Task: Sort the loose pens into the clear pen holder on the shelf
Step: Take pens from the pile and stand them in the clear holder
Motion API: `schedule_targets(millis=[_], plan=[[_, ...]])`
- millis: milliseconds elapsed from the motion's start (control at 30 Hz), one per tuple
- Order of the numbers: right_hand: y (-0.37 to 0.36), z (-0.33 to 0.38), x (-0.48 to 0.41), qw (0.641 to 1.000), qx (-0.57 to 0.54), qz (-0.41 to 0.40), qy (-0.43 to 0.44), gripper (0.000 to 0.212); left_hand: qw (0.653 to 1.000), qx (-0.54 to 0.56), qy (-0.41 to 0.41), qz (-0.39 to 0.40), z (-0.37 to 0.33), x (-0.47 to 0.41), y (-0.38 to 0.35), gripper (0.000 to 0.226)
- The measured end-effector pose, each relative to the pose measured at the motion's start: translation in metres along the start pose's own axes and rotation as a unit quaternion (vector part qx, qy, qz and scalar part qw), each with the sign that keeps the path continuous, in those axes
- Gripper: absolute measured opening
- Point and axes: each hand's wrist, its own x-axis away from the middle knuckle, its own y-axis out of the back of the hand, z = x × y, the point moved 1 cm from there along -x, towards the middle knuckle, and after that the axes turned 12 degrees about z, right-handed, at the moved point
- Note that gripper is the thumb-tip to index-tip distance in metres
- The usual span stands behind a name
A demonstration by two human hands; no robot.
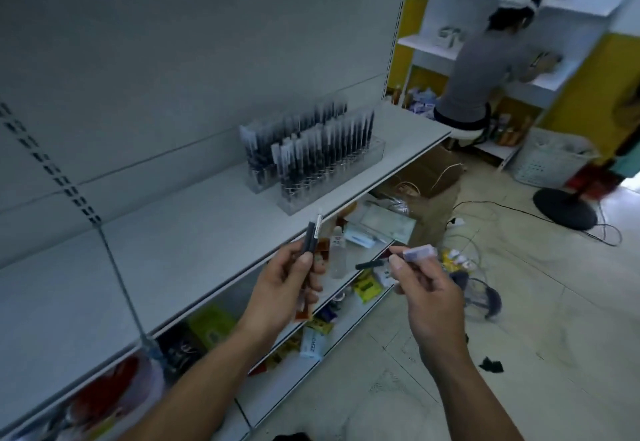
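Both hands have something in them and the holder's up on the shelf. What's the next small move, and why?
Probably carry the left hand up and right to the clear pen holder and drop its black pen into the front row. The pen already points upward, and the holder stands just beyond it on the shelf.

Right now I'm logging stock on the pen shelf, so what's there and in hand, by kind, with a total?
Clear pen holders on the shelf: 2 (front, back)
Pens in the left hand: 2
Blurred pens in the right hand: 2 (one, another)
Pens standing in the holders: too blurred to count
Total counted: 6
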Motion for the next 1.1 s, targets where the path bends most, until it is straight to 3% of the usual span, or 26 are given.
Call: schedule_targets(millis=[233,500,800,967,1100], plan=[[0.031,-0.026,-0.089,0.998,-0.049,0.001,-0.047,0.017,0.999,-0.035,0.04,-0.008,0.013,-0.087,-0.019,0.018],[0.058,-0.009,-0.225,0.998,-0.037,0.049,0.007,0.016,0.997,-0.016,0.045,-0.058,0.019,-0.187,-0.03,0.017],[0.056,-0.011,-0.347,0.987,-0.074,0.139,0.03,0.01,0.989,-0.042,0.06,-0.132,0.022,-0.236,-0.049,0.017],[0.058,-0.024,-0.409,0.967,0.019,0.245,0.067,0.009,0.966,-0.047,0.066,-0.244,0.019,-0.254,-0.078,0.018],[0.062,-0.025,-0.443,0.912,0.149,0.346,0.164,0.005,0.945,0.004,0.067,-0.321,0.018,-0.266,-0.112,0.019]])
